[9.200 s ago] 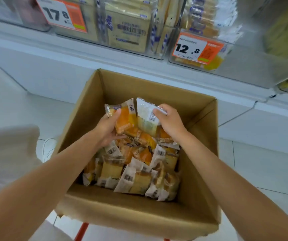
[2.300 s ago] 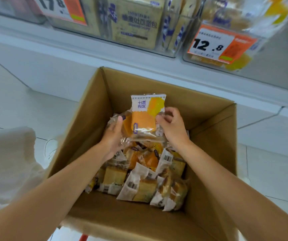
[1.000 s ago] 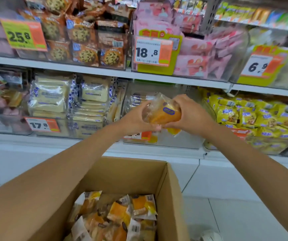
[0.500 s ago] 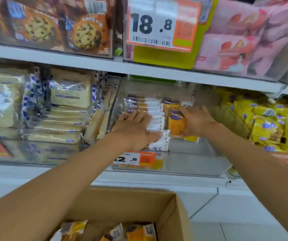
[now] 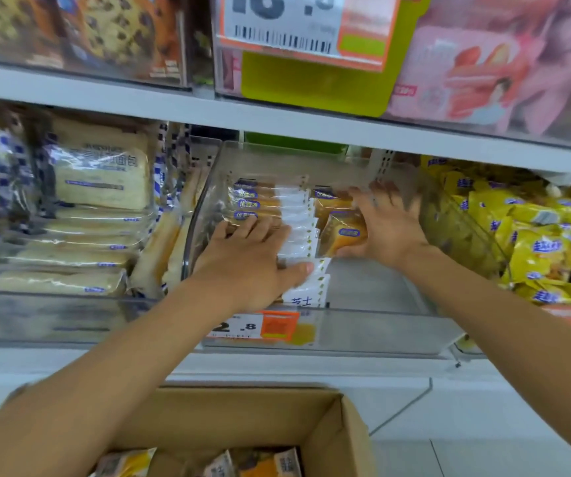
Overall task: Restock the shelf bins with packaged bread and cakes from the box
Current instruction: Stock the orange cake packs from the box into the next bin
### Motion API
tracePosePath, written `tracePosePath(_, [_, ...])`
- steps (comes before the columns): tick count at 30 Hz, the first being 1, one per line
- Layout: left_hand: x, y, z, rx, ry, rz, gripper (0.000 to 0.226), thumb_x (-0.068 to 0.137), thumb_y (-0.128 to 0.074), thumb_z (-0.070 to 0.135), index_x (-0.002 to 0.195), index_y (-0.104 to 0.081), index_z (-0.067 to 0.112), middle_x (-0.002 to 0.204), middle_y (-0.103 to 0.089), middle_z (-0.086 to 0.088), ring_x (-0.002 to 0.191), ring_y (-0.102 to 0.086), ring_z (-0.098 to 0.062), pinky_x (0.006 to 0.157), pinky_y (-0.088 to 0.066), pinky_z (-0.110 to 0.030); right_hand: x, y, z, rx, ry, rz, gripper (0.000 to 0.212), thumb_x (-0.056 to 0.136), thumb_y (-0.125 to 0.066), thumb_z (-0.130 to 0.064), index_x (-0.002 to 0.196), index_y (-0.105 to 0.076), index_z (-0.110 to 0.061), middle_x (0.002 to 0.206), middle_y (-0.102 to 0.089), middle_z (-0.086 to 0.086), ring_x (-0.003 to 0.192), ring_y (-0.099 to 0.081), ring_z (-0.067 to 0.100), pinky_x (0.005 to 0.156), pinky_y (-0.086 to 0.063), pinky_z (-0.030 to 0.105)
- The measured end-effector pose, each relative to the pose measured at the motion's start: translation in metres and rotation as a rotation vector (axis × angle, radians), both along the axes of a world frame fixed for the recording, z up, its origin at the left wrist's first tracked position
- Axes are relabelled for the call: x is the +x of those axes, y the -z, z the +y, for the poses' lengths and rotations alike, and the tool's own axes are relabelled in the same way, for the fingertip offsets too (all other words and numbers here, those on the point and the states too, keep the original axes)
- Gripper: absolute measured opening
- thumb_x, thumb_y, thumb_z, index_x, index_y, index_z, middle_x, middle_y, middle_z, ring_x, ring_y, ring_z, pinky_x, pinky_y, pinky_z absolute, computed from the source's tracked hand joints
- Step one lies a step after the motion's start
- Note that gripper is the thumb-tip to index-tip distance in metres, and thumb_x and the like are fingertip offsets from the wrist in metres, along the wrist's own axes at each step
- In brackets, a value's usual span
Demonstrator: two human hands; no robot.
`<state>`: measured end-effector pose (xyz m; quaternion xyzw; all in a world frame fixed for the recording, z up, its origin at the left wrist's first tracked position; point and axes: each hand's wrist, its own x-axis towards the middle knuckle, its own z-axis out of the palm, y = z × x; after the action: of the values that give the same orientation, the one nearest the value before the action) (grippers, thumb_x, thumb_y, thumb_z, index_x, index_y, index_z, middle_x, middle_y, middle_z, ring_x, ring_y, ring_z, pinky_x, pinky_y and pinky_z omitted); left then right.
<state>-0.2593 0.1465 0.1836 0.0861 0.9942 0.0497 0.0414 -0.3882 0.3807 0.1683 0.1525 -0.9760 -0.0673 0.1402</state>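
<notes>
Grey shop shelves (image 5: 105,108) fill the wall in front of me, and they are full of snacks. On the lower shelf sits a clear plastic bin (image 5: 380,330) with an orange and white price tag (image 5: 260,327) on its front. Inside the bin stands a row of small cake packs with white ends (image 5: 294,215), one behind the other. My left hand (image 5: 249,259) lies flat on top of this row, with the fingers straight and the thumb touching a white end. My right hand (image 5: 387,228) is just beside the row, on its right side. It pushes one small see-through pack with an orange cake (image 5: 342,234) against the others. Its fingers are spread out straight and look blurry, and its thumb lies under the pack. To the left of the bin are big clear bags of pale sliced bread (image 5: 101,177). To the right are shiny yellow snack bags (image 5: 545,242). On the shelf above I see pink packs (image 5: 476,74) and brown cookie packs (image 5: 115,32). Down below my arms is the open brown cardboard box (image 5: 339,442), with more orange cake packs (image 5: 260,463) lying in it.
</notes>
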Motion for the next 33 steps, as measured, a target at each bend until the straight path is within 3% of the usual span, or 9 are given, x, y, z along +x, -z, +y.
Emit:
tracePosePath(3, [-0.001,0.000,0.000,-0.011,0.003,0.003,0.085,0.084,-0.006,0.080,0.157,0.001,0.035,0.165,0.010,0.011,0.152,0.010,-0.013,0.122,0.000,-0.050,-0.011,-0.007,-0.013,0.015,-0.108,-0.032,0.116,0.054,-0.067,-0.082,0.150,-0.020,-0.036,0.151,-0.031,0.006,0.135,-0.034,0.031,0.109,-0.024,0.050])
tracePosePath(6, [-0.001,0.001,0.000,-0.009,0.003,0.004,0.087,0.082,-0.003,0.081,0.157,0.002,0.036,0.165,0.010,0.011,0.152,0.011,-0.013,0.122,0.000,-0.050,-0.021,-0.013,-0.031,0.054,-0.234,-0.071,0.120,0.048,-0.047,-0.092,0.148,-0.029,-0.030,0.143,-0.042,0.001,0.125,-0.046,0.027,0.108,-0.026,0.045])
tracePosePath(8, [0.000,0.000,-0.001,-0.003,0.001,0.004,0.086,0.083,-0.004,0.080,0.157,0.002,0.036,0.165,0.011,0.011,0.151,0.011,-0.013,0.122,0.001,-0.049,-0.023,-0.015,-0.030,0.044,-0.229,-0.068,0.126,0.043,-0.039,-0.097,0.149,-0.027,-0.030,0.147,-0.038,0.002,0.132,-0.041,0.025,0.114,-0.017,0.049])
tracePosePath(13, [0.002,-0.001,0.000,0.007,0.001,0.014,0.083,0.085,-0.006,0.079,0.156,0.002,0.036,0.165,0.011,0.010,0.151,0.011,-0.013,0.122,0.002,-0.047,-0.005,-0.015,0.004,0.048,-0.127,-0.030,0.118,0.058,-0.061,-0.085,0.153,-0.012,-0.035,0.159,-0.017,0.006,0.147,-0.013,0.025,0.116,-0.007,0.060])
tracePosePath(17, [0.002,-0.001,0.000,0.001,-0.007,0.003,0.086,0.082,-0.003,0.080,0.156,0.002,0.037,0.165,0.011,0.009,0.151,0.011,-0.012,0.122,0.002,-0.048,-0.001,-0.007,0.011,0.026,-0.103,-0.061,0.100,0.073,-0.052,-0.079,0.152,-0.006,-0.038,0.155,-0.023,0.010,0.144,-0.020,0.029,0.111,-0.025,0.052])
tracePosePath(22, [0.003,-0.003,0.000,0.000,-0.005,-0.002,0.086,0.082,-0.004,0.080,0.156,0.002,0.036,0.165,0.011,0.009,0.151,0.011,-0.012,0.122,0.002,-0.047,-0.019,-0.011,-0.011,-0.019,-0.108,-0.055,0.098,0.070,-0.055,-0.081,0.149,-0.025,-0.032,0.150,-0.033,0.001,0.134,-0.032,0.029,0.106,-0.028,0.047])
tracePosePath(24, [0.004,-0.003,0.000,0.001,-0.009,0.001,0.084,0.083,-0.005,0.079,0.156,0.002,0.037,0.165,0.011,0.009,0.151,0.011,-0.013,0.122,0.002,-0.047,-0.021,-0.014,-0.011,-0.033,-0.090,-0.067,0.101,0.067,-0.058,-0.082,0.148,-0.026,-0.032,0.152,-0.032,0.001,0.137,-0.030,0.027,0.110,-0.023,0.049])
tracePosePath(27, [0.004,-0.003,0.000,0.004,-0.010,-0.003,0.083,0.084,-0.006,0.079,0.156,0.001,0.038,0.165,0.011,0.008,0.151,0.011,-0.013,0.122,0.002,-0.047,-0.011,-0.018,-0.003,-0.098,-0.105,-0.051,0.109,0.066,-0.060,-0.082,0.153,-0.018,-0.032,0.160,-0.018,0.002,0.148,-0.012,0.021,0.118,0.001,0.056])
tracePosePath(33, [0.003,-0.002,-0.001,0.005,-0.007,-0.016,0.084,0.084,-0.005,0.079,0.156,0.003,0.037,0.165,0.012,0.008,0.151,0.012,-0.012,0.122,0.003,-0.048,0.003,0.011,0.001,0.124,-0.214,0.009,0.100,0.082,-0.038,-0.075,0.156,0.003,-0.022,0.159,-0.014,0.007,0.149,-0.008,0.024,0.117,0.000,0.059])
